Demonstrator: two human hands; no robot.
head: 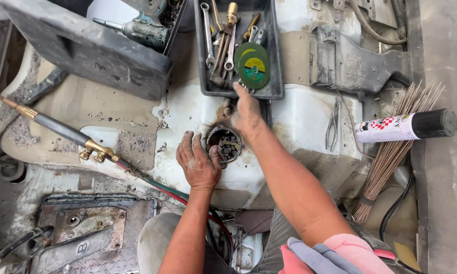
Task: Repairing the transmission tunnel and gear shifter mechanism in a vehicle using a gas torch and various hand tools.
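Observation:
My left hand (198, 165) rests flat on the white metal panel (299, 122), its thumb at the rim of a round burnt hole (226, 143) cut in that panel. My right hand (246, 112) reaches past the hole's far side, its fingers at the near edge of a dark grey tool tray (274, 61). Whether the fingers grip anything is hidden. The tray holds several wrenches (208, 35) and a green cutting disc (252, 65).
A brass and grey gas torch (66, 133) with red and green hoses lies on the left. A large dark case (86, 48) with a drill stands at back left. Pliers (333, 124), a spray can (406, 127) and a stick broom (390, 152) lie to the right.

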